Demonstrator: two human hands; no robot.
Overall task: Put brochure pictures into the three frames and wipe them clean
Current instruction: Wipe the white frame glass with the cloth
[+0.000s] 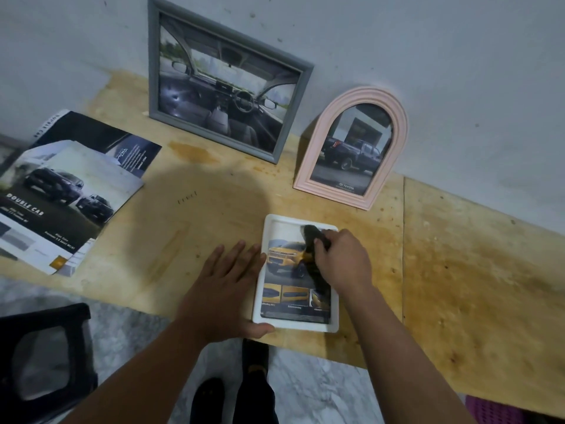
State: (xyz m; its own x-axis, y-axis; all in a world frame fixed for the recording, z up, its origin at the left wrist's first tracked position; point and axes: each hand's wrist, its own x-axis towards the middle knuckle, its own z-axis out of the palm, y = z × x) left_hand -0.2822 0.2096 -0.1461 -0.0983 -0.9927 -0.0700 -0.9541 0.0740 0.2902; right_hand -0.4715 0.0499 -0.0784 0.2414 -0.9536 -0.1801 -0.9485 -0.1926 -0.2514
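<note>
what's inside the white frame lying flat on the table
The white frame holds a brochure picture of a yellow car with small photos below. The right hand, gripping a dark cloth, covers its upper right part.

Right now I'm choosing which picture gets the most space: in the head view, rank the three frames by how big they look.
1. grey frame
2. pink arched frame and white frame: look alike, and the white one lies nearer the camera, so I won't rank them.
</note>
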